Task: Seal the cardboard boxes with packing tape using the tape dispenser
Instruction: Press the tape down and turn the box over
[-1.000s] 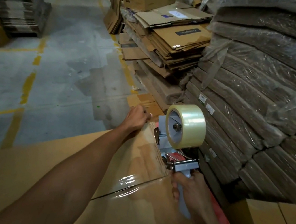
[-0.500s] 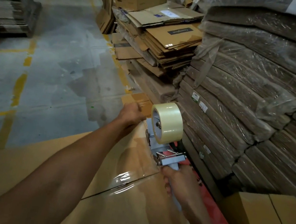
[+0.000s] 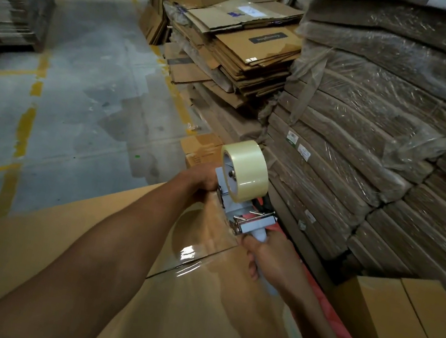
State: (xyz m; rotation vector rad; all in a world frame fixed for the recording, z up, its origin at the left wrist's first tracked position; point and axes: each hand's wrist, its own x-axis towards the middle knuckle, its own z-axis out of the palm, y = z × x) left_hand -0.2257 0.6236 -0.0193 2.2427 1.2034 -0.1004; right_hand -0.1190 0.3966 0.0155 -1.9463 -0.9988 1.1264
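Note:
A large brown cardboard box (image 3: pixel 31 241) fills the lower view, with shiny clear tape laid over its top seam. My right hand (image 3: pixel 269 259) grips the pale handle of the tape dispenser (image 3: pixel 241 215), which sits at the box's far end. A roll of clear packing tape (image 3: pixel 247 169) is mounted on the dispenser. My left hand (image 3: pixel 203 179) curls over the far edge of the box, right beside the dispenser. Its fingertips are hidden behind the edge.
Wrapped bundles of flat cardboard (image 3: pixel 380 134) are stacked high on the right. Loose flattened cartons (image 3: pixel 248 51) lie behind them. Another closed box (image 3: pixel 408 335) stands at the lower right. A concrete aisle with yellow lines (image 3: pixel 69 88) runs on the left.
The dispenser has moved toward the far end of the box and now sits next to my left hand. My left hand keeps its hold on the far edge.

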